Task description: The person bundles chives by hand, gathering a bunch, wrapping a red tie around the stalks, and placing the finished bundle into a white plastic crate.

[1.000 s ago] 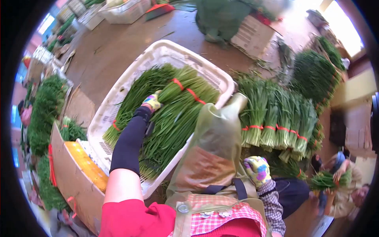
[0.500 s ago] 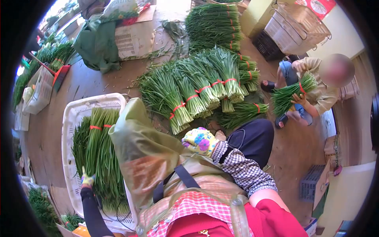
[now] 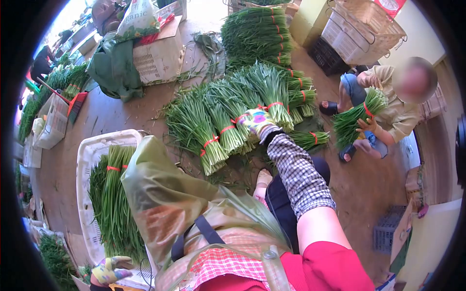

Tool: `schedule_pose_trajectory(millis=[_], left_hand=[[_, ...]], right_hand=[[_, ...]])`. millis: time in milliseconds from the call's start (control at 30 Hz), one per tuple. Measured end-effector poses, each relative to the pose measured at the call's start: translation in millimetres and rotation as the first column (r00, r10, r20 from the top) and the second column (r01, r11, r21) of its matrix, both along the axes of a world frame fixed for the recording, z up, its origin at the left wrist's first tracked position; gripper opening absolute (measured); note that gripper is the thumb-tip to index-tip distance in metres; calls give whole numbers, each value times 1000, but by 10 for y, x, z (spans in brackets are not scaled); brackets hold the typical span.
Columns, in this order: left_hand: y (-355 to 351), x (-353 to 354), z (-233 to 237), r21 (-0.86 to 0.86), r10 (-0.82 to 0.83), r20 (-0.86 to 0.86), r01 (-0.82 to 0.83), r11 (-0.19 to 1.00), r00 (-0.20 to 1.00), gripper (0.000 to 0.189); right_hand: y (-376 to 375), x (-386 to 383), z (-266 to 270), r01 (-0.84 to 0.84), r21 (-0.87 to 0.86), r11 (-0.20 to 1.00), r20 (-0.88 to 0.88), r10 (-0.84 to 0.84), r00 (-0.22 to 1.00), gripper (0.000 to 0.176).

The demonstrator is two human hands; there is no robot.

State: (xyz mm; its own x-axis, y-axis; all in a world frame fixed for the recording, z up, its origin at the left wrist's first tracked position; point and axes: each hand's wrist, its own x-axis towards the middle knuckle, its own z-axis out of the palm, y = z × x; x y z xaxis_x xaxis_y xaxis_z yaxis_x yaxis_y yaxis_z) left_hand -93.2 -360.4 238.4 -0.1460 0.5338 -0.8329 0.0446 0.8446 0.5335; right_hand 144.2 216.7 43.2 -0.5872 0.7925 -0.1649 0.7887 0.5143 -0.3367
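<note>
My right hand (image 3: 258,123), in a flowered glove, reaches forward to the floor pile. Its fingers close over the tied part of one bundle of garlic chives (image 3: 241,99); the fingertips are partly hidden. Beside it lie more bundles (image 3: 194,128), tied with red bands, pale stems toward me. My left hand (image 3: 112,270), also gloved, is at the near left edge of a white plastic crate (image 3: 83,194). Its thumb and fingers are apart, with nothing in them. Tied garlic chives (image 3: 114,199) lie lengthwise inside the crate.
At the right, a seated person (image 3: 393,102) holds a chive bundle (image 3: 361,116). A tall stack of chives (image 3: 257,36) stands behind the pile. Stacked crates (image 3: 357,34) are at the back right. A red broom (image 3: 76,104) and a covered box (image 3: 158,56) are at the left.
My right hand has moved from my lap forward onto the bundles. My left hand has left the chives in the crate and drawn back toward me. The view has shifted slightly.
</note>
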Motion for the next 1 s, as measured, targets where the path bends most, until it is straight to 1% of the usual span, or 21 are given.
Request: schedule_pose_trajectory(millis=[33,67,133,167,200,233,267,333,400,433,533,567,600,700,733,767,800,833,900,933,1000], left_hand=[[194,134,104,100,9,98,-19,995,995,57],[424,287,253,152,70,172,-97,984,983,62],[725,440,283,359,24,161,-81,930,987,62],[839,517,206,437,102,155,-161,885,983,62],[971,582,67,512,175,159,-232,827,972,62],[1144,619,-76,566,226,162,-278,776,961,60],[1296,605,-188,535,266,156,-308,787,951,59],[1717,651,-339,440,283,219,-354,825,934,55],[2130,660,-392,476,30,82,-66,877,996,53],[2322,673,-387,482,-33,104,-22,876,994,52],[2764,690,-465,454,-37,152,-37,890,988,52],[2896,651,-550,555,-161,39,112,824,986,51],[3042,673,-566,538,-167,63,108,836,984,49],[3437,745,-654,510,-144,211,17,860,967,48],[3551,780,-696,497,-134,278,-23,868,951,48],[3644,806,-751,482,-124,347,-64,874,930,48],[3720,825,-839,555,-174,312,-30,831,934,51],[3772,857,-964,538,-130,358,-91,838,925,51],[3837,902,-1156,518,-28,467,-248,819,884,49],[3864,936,-1228,508,24,535,-344,790,845,48],[3854,936,-1421,496,135,515,-423,759,846,41]], right_hand=[[166,93,-32,98,1,995,-9,-98,995,49],[331,196,-106,196,-1,981,-18,-196,980,51],[614,396,-319,330,61,942,14,-331,943,54],[742,478,-361,405,-58,912,65,-402,913,62],[738,525,-422,477,45,878,41,-479,877,71],[790,558,-455,505,22,863,82,-505,859,75],[824,566,-434,532,1,847,123,-528,840,79],[923,572,-507,576,11,818,170,-569,805,92],[1011,530,-461,622,-33,782,260,-594,761,99],[1075,531,-516,627,-59,776,287,-589,756,101],[1238,564,-760,639,-104,762,339,-577,743,105],[1246,566,-785,642,-83,762,348,-582,735,104],[1244,557,-805,643,-63,763,357,-584,729,104],[1373,610,-937,622,-128,773,336,-556,760,102],[1384,596,-935,618,-102,780,296,-569,767,89],[1422,602,-930,605,-101,790,268,-564,781,86],[1462,595,-920,558,-123,821,237,-521,820,83],[1525,609,-927,497,-159,853,197,-465,863,80],[1696,718,-1078,263,-258,930,49,-259,964,74],[1750,750,-1135,134,-305,943,-61,-160,985,71],[1721,806,-1132,-18,-378,926,-282,-96,955,65]])
